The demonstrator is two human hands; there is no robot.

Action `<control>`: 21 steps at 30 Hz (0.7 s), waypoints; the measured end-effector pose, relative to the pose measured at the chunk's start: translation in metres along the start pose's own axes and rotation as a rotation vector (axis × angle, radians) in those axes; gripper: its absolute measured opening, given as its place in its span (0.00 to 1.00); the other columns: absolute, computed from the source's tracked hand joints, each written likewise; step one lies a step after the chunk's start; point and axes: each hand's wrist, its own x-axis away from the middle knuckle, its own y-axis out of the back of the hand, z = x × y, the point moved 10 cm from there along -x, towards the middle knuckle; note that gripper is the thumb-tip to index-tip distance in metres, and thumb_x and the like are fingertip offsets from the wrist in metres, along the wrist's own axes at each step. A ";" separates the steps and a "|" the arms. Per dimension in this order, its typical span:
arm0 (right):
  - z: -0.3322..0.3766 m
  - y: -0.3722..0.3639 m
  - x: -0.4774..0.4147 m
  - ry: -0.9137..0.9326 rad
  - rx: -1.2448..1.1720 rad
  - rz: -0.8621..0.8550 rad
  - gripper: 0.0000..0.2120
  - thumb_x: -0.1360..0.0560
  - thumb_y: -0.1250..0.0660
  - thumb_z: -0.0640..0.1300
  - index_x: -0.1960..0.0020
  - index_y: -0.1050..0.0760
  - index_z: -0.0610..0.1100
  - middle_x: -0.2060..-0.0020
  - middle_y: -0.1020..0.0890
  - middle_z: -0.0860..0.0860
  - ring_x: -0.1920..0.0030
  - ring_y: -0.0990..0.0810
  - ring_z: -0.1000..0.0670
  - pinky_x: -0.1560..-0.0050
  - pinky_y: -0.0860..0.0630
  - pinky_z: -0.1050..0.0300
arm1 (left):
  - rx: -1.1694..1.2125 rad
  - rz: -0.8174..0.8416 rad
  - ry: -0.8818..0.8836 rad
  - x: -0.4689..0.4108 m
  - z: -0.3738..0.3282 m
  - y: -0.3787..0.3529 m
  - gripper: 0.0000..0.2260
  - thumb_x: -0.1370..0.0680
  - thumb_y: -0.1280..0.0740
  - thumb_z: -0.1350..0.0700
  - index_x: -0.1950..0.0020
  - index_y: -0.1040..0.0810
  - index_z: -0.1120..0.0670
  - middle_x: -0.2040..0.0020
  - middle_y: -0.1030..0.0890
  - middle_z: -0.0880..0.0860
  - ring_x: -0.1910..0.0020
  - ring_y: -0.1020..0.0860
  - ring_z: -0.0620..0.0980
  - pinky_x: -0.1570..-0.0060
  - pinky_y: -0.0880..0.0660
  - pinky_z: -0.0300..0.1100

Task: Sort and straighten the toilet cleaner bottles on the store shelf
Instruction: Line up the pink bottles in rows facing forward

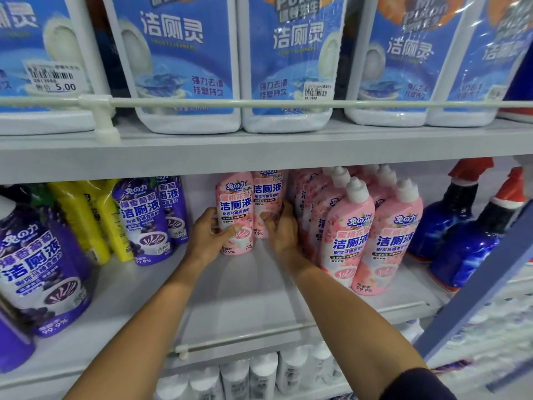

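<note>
On the middle shelf [230, 298], left hand [207, 235] and right hand [284, 226] each grip a pink bottle [235, 209]; slide both forward upright, labels outward.

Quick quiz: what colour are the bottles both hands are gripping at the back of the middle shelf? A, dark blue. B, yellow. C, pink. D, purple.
C: the left hand wraps one pink bottle and the right hand grips the pink bottle beside it; the purple, yellow and dark blue ones go untouched.
</note>
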 end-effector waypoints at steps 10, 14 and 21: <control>0.003 -0.008 -0.005 -0.096 0.046 -0.106 0.41 0.37 0.18 0.61 0.34 0.31 0.43 0.44 0.18 0.45 0.47 0.16 0.43 0.47 0.17 0.50 | 0.016 -0.015 -0.030 0.003 -0.002 0.006 0.18 0.27 0.22 0.60 0.41 0.24 0.55 0.48 0.16 0.52 0.52 0.16 0.48 0.61 0.20 0.36; 0.005 -0.005 -0.003 -0.073 0.112 -0.098 0.43 0.37 0.18 0.64 0.35 0.31 0.42 0.44 0.18 0.44 0.46 0.16 0.42 0.48 0.17 0.51 | 0.018 0.015 -0.012 0.002 0.005 0.012 0.19 0.27 0.22 0.58 0.40 0.24 0.56 0.47 0.15 0.53 0.51 0.15 0.52 0.56 0.17 0.48; 0.004 0.009 0.018 0.026 0.104 -0.110 0.38 0.34 0.23 0.68 0.34 0.29 0.47 0.41 0.16 0.48 0.43 0.15 0.45 0.44 0.16 0.47 | 0.036 0.054 -0.017 0.001 0.008 0.016 0.18 0.27 0.22 0.58 0.40 0.23 0.54 0.48 0.14 0.50 0.51 0.15 0.50 0.55 0.17 0.49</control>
